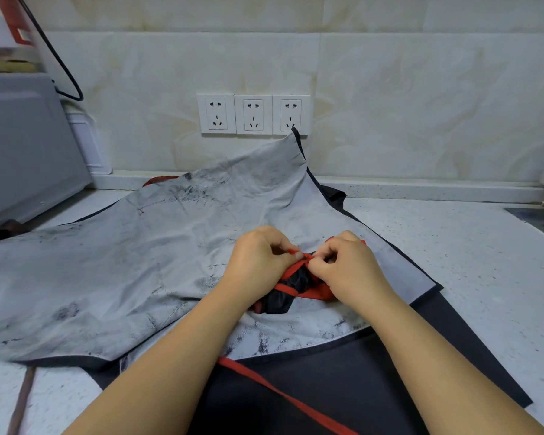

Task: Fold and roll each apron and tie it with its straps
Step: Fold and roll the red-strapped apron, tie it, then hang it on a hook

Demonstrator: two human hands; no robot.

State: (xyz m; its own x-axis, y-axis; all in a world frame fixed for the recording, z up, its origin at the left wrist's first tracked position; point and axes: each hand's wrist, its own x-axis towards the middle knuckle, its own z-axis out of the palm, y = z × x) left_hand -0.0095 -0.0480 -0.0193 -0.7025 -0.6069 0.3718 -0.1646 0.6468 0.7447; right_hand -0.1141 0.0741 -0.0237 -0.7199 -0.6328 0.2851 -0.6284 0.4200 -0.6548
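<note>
Left hand (258,255) and right hand (349,265) pinch straps (291,270), rolled apron (278,301) beneath grip.

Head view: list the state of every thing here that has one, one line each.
Rolled apron: bundled, red straps wrapped round it, being tied.
Left hand: pinches a strap above the bundle.
Right hand: pinches a strap above the bundle.
Grey apron: spread open, unfolded, under the bundle.
Loose red strap: lying slack, untied.
Wall sockets: nothing plugged in.

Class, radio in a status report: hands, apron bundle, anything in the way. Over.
Left hand and right hand pinching red strap over rolled dark apron. Second apron spread underneath, unfolded.
</note>
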